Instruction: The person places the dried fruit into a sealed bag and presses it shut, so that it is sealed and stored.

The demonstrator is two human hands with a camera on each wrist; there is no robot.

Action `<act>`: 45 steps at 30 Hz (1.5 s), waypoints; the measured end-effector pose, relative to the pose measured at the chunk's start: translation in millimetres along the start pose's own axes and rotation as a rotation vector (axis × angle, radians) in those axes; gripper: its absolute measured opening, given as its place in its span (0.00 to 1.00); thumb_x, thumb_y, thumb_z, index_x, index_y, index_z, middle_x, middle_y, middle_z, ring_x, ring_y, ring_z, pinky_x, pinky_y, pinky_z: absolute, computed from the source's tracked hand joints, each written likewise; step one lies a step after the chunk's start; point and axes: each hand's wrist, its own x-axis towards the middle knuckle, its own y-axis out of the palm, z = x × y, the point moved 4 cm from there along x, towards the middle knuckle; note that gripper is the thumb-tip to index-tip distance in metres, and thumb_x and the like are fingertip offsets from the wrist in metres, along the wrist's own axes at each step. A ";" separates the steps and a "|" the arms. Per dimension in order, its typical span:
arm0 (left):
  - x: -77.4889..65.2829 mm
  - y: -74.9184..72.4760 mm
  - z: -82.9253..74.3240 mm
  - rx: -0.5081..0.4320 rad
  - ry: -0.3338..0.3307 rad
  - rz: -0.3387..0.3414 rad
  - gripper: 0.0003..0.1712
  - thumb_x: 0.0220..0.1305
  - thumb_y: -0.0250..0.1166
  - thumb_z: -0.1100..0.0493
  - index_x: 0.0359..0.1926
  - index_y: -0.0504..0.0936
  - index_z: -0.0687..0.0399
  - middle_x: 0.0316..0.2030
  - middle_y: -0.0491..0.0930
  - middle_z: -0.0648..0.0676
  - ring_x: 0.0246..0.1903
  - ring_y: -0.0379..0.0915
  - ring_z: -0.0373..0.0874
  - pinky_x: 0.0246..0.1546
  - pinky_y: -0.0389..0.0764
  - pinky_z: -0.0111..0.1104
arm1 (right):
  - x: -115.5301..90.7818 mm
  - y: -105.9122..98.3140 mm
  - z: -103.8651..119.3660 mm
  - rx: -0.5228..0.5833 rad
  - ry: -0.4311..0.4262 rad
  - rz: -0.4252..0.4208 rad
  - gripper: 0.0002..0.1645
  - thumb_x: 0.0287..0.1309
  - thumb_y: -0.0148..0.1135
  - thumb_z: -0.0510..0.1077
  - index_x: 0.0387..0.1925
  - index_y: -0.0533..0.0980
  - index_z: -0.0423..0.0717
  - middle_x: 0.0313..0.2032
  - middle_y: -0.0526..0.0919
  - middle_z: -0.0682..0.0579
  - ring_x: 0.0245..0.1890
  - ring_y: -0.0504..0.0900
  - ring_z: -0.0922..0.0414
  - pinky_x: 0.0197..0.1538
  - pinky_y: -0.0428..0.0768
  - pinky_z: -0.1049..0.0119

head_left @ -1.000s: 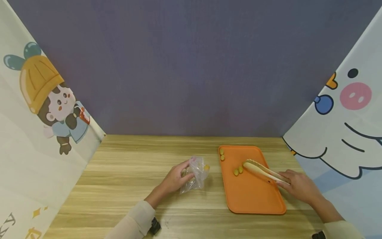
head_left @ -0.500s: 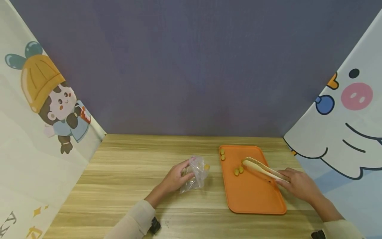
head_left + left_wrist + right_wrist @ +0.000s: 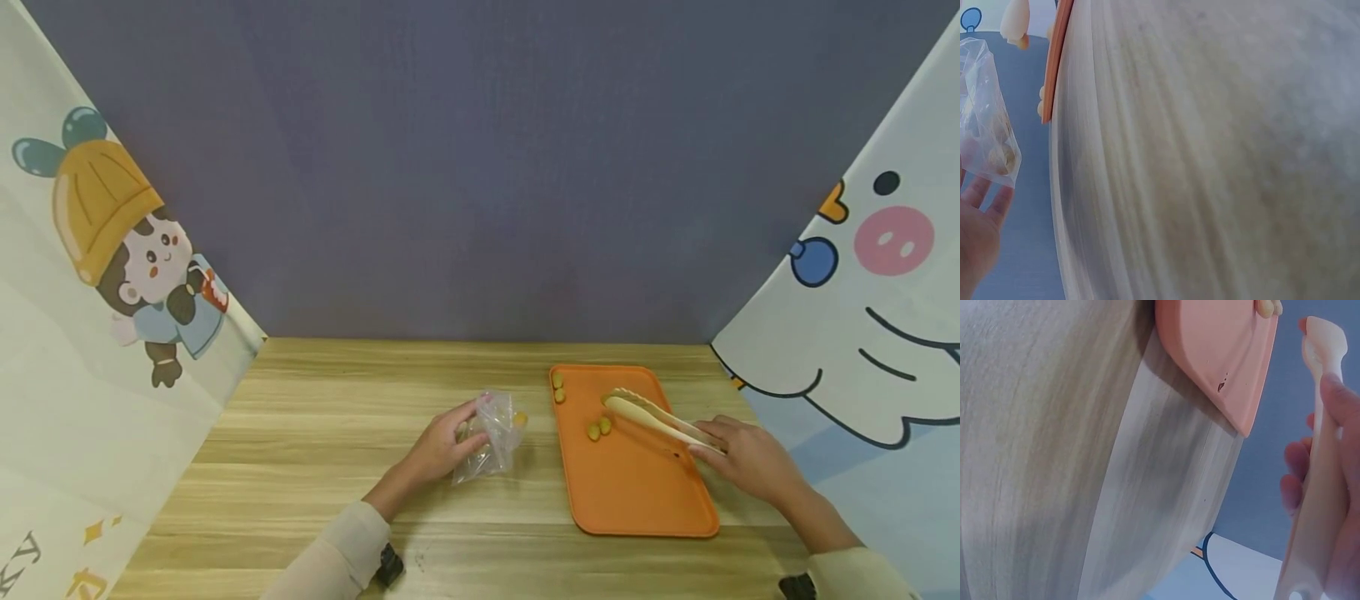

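My left hand [image 3: 438,450] holds a clear plastic bag [image 3: 497,457] above the table, left of the orange tray [image 3: 637,496]. Small yellow-brown pieces show through the bag [image 3: 988,119] in the left wrist view. With my right hand [image 3: 757,467] I grip cream-coloured tongs [image 3: 647,419] over the tray. At the tongs' tip a small orange-brown piece [image 3: 1023,42] shows in the left wrist view; it seems pinched there. Two oval yellow pieces [image 3: 594,432] lie mid-tray, just below the tips. Another pair of yellow pieces [image 3: 558,395] rests in the tray's far left corner.
The wood-grain table [image 3: 322,417] extends left of the tray and in front of it. A dark grey panel [image 3: 480,183] stands behind, with printed white cloths [image 3: 892,350] at both sides. A small dark mark [image 3: 1222,384] is on the tray.
The tongs and right hand have shifted slightly left and away from me, so the tips now sit above the middle pair. My left hand and the bag stay put.
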 end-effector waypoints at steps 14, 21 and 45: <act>2.3 -0.7 -1.3 0.004 -0.037 0.010 0.36 0.71 0.65 0.49 0.76 0.65 0.42 0.72 0.71 0.52 0.71 0.69 0.52 0.69 0.73 0.52 | 6.0 -6.6 6.7 0.003 0.007 0.004 0.21 0.54 0.76 0.50 0.48 0.86 0.45 0.32 0.83 0.60 0.21 0.61 0.75 0.24 0.64 0.73; 1.8 -1.4 -2.9 0.020 -0.046 0.011 0.37 0.71 0.65 0.49 0.77 0.64 0.42 0.71 0.72 0.52 0.70 0.70 0.53 0.69 0.74 0.52 | 8.0 -7.3 11.5 0.007 -0.024 -0.019 0.21 0.52 0.77 0.48 0.47 0.86 0.44 0.30 0.81 0.62 0.20 0.59 0.75 0.24 0.63 0.74; 5.8 -3.5 -5.4 0.031 -0.026 0.007 0.38 0.71 0.65 0.49 0.77 0.64 0.43 0.71 0.72 0.54 0.69 0.71 0.53 0.68 0.74 0.51 | 20.6 -12.7 30.3 -0.002 -0.099 -0.071 0.25 0.48 0.79 0.50 0.48 0.87 0.45 0.37 0.88 0.54 0.24 0.75 0.69 0.26 0.74 0.68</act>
